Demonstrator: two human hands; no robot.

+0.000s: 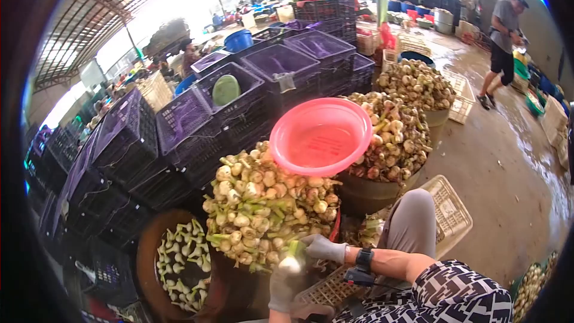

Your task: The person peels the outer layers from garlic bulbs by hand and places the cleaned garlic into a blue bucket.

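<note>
My left hand (282, 290), in a pale grey glove and smeared by motion, holds a peeled white garlic bulb (290, 264) with a short green stem. Just to its right is my right hand (326, 248), also gloved, with its fingers curled near the stem; what they hold is hidden. Behind both hands rises a large heap of garlic bulbs (257, 203). A pink basin (321, 136) rests on the back of this heap. At lower left, a round brown tub (146, 263) contains trimmed white bulbs (179, 257) with short stems.
Stacked black crates (221, 125) with purple netting stand behind and to the left. More garlic heaps (388, 131) fill tubs behind the basin. A cream crate (451, 215) lies right of my knee (412, 215). A person (505, 42) stands on the wet floor at upper right.
</note>
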